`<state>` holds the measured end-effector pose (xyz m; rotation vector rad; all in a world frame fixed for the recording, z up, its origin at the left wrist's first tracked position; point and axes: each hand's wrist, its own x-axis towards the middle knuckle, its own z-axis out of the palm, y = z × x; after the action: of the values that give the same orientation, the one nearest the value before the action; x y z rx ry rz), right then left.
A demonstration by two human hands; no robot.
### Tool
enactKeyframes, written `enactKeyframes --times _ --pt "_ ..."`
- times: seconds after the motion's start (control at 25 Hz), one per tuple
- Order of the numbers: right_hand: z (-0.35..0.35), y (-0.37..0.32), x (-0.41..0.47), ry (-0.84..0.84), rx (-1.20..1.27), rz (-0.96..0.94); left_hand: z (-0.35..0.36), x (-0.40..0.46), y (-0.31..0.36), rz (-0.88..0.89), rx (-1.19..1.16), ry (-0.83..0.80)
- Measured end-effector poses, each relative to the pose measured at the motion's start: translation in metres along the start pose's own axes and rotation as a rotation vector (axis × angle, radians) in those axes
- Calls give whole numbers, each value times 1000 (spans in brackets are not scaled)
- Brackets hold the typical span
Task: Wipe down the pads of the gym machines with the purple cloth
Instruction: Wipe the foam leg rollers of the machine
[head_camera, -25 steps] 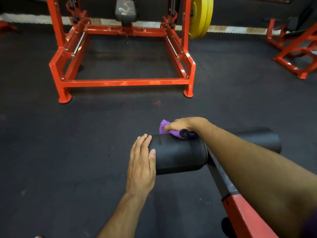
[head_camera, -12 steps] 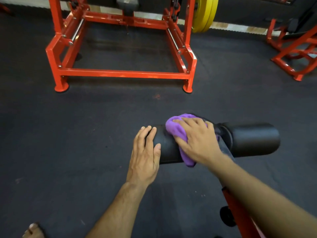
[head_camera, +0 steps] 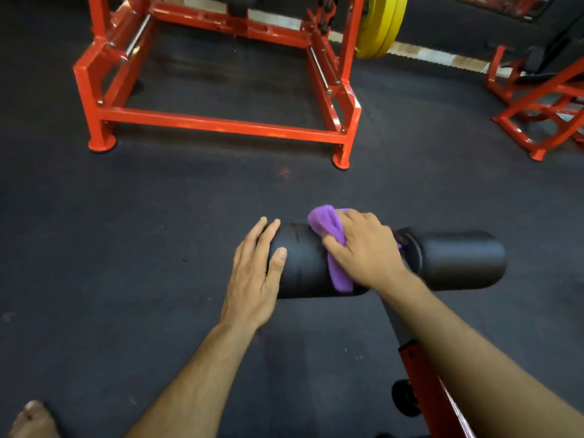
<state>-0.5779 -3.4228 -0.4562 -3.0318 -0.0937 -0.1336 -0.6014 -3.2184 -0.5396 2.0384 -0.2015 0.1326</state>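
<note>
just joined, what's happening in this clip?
A person is wiping a gym machine's black roller pad. The right hand presses a purple cloth flat against the top of the left-side roller, near the centre post. The left hand rests open on that roller's outer end, apparently steadying it. The right-side roller pad is not being touched. A red rack with yellow plates stands behind on the dark floor.
</note>
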Motion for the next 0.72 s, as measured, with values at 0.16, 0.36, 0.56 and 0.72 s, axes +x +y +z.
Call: enactKeyframes --times 0.16,0.36,0.56,0.72 --pt "18 -13 -64 206 -70 -68 14 8 -3 -51 -132 146" --pt "-10 -29 47 -287 -16 63 14 4 -10 7 -61 149" --pt "-5 -32 109 -773 62 198 10 8 -5 -36 -46 111" --pt "3 -20 13 -56 -42 24 8 7 -10 -10 4 86"
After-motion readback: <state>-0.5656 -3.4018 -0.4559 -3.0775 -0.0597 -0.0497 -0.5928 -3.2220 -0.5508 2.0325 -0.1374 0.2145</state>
